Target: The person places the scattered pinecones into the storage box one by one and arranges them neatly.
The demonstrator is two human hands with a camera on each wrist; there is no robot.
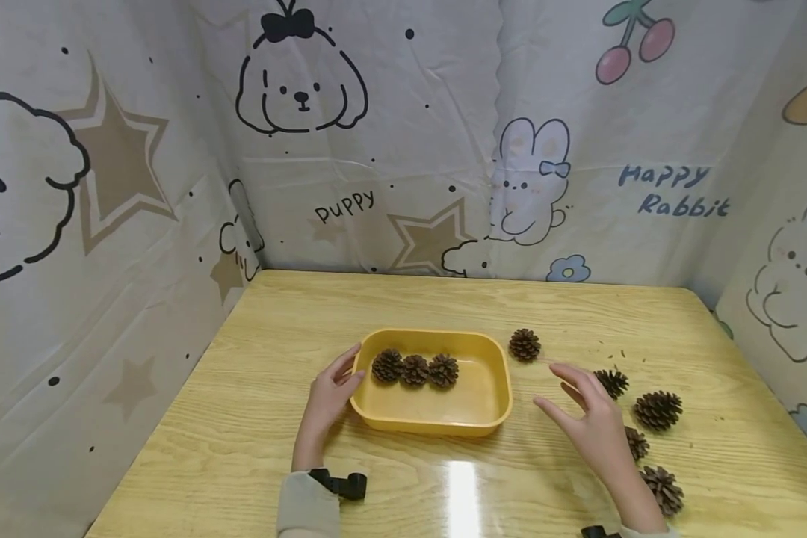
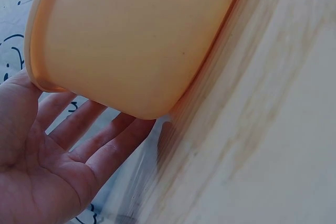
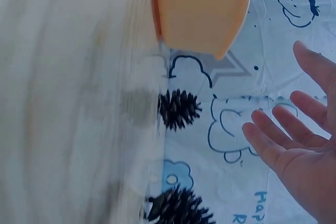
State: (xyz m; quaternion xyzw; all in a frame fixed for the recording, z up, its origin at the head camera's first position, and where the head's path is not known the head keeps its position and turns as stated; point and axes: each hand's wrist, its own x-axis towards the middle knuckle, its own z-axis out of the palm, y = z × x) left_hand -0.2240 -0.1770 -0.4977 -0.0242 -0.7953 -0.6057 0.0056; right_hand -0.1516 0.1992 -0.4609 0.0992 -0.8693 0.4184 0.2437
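Observation:
My left hand (image 1: 329, 397) holds the left end of a yellow plastic tray (image 1: 479, 388), its thumb at the rim and its fingers along the outer wall. In the left wrist view the tray's wall (image 2: 131, 40) fills the top. Three brown pine cones lie in a row inside, the middle pine cone (image 1: 414, 370) between the other two. My right hand (image 1: 595, 426) hovers over the table right of the tray, thumb and fingers spread with nothing between them. Beyond its fingertips, a single pine cone (image 1: 524, 345) sits close to the tray's right end.
Several more pine cones lie at the right: a large pine cone (image 1: 657, 411), a pine cone (image 1: 610, 383) behind the right hand, and a pine cone (image 1: 662, 491) beside the right forearm. The wooden table (image 1: 242, 418) meets a printed cloth (image 1: 390, 149) at the back and sides.

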